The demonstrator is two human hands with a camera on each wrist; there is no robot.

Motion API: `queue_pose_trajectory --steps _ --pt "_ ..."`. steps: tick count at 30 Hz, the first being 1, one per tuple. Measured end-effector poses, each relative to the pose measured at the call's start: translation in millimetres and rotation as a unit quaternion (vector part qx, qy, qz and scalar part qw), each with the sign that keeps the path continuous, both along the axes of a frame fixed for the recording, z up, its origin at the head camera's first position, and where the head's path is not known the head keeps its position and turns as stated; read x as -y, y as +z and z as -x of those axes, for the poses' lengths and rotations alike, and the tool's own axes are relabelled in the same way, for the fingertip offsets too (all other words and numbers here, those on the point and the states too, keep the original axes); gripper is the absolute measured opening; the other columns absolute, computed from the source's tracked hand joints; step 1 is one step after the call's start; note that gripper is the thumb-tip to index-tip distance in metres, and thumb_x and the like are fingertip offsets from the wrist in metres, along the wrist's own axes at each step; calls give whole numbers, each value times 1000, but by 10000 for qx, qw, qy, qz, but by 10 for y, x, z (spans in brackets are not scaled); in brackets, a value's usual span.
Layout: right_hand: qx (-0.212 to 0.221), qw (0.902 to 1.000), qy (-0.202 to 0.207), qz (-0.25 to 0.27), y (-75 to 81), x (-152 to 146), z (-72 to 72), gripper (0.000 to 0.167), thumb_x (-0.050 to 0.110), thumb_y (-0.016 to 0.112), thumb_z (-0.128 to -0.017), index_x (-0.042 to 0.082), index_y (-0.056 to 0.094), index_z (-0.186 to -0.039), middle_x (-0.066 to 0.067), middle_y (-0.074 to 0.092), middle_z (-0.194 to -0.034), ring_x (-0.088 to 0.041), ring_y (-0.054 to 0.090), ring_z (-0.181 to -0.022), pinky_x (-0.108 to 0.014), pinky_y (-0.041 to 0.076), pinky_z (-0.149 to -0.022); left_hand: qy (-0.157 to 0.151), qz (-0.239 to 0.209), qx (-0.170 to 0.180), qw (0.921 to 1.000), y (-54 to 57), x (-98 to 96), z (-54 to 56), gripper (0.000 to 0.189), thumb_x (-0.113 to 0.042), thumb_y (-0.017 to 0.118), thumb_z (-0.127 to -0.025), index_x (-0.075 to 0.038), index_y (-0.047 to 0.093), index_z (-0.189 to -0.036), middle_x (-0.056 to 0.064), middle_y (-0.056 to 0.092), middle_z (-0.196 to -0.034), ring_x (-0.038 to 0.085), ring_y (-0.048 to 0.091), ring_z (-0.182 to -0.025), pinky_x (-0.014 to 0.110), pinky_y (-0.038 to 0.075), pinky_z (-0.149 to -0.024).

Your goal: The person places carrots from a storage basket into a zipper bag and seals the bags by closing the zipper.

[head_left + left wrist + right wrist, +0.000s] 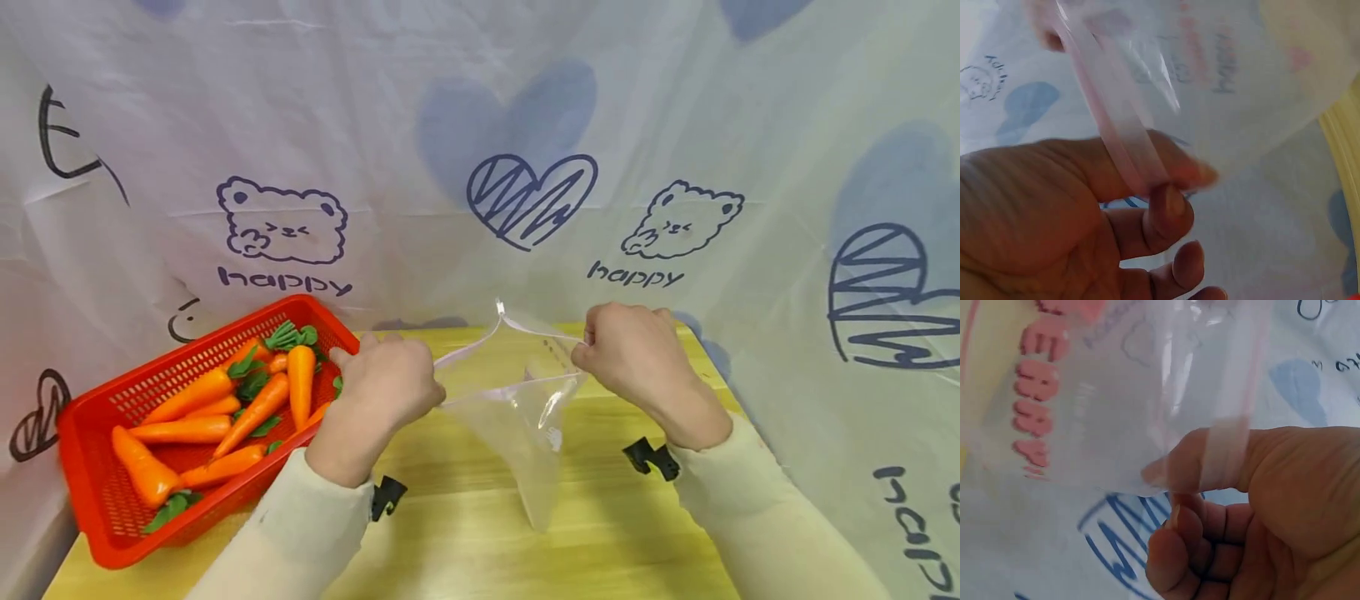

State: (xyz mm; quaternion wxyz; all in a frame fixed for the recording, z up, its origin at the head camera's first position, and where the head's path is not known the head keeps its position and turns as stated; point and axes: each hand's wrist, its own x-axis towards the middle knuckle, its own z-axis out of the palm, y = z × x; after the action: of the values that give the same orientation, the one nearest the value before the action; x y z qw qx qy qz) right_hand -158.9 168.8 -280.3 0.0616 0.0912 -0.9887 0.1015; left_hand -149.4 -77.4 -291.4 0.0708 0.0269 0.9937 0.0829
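A clear plastic zip bag [525,442] hangs between my two hands above the table, its mouth spread apart and its lower end narrowing downward. My left hand [386,383] pinches the left side of the mouth. In the left wrist view, thumb and forefinger hold the pinkish zip strip [1107,106], the other fingers loosely bent. Opposite it, my right hand [637,358] grips the right side of the mouth; the thumb [1191,459] shows through the film in the right wrist view. Red lettering [1035,406] is visible on the bag. Inside, I see no contents.
At the left stands a red plastic basket [78,492] with several orange carrots [187,396] with green tops, partly behind my left forearm. Beneath everything is a yellow wood-grain table [450,533]. A white printed sheet [405,150] hangs behind and along the sides.
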Motion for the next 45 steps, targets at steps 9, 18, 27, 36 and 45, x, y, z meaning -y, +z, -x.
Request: queue_pose_trajectory --steps 9,18,27,36,45 --pt "-759 9966 324 -27 -262 267 39 27 17 56 -75 20 39 -53 6 34 -50 -17 40 -51 -41 34 -62 83 -497 -1199 9915 -3 -14 -63 30 -32 57 -86 -13 59 -62 12 56 -90 39 48 -102 75 24 -98" --pt "-61 9993 65 -357 -548 181 192 32 25 61 -81 19 43 -55 4 45 -53 -18 48 -55 -44 39 -66 254 -139 -848 9960 -109 99 10 25 -32 56 -87 -9 65 -82 17 59 -103 45 49 -112 79 21 -97" --pt "-1015 9945 249 65 -401 255 90 21 18 54 -75 18 43 -57 4 40 -53 -17 41 -51 -36 31 -59 6 -208 -1364 9904 -42 100 -17 24 -32 62 -86 -10 65 -76 15 56 -98 44 48 -111 80 17 -100" --pt "-1571 9862 447 -260 -574 209 177 25 13 55 -72 16 37 -55 1 37 -54 -20 38 -50 -34 24 -57 -212 -178 -1262 9916 -154 241 38 23 -30 60 -85 -12 65 -72 18 57 -107 47 45 -113 78 21 -100" --pt "-2387 9631 1009 -730 -652 246 189 21 12 51 -79 13 37 -64 -2 36 -60 -22 34 -59 -32 25 -60 -402 -268 -2006 9785 -229 234 39 20 -23 58 -84 -5 64 -87 18 56 -99 42 47 -112 75 24 -99"
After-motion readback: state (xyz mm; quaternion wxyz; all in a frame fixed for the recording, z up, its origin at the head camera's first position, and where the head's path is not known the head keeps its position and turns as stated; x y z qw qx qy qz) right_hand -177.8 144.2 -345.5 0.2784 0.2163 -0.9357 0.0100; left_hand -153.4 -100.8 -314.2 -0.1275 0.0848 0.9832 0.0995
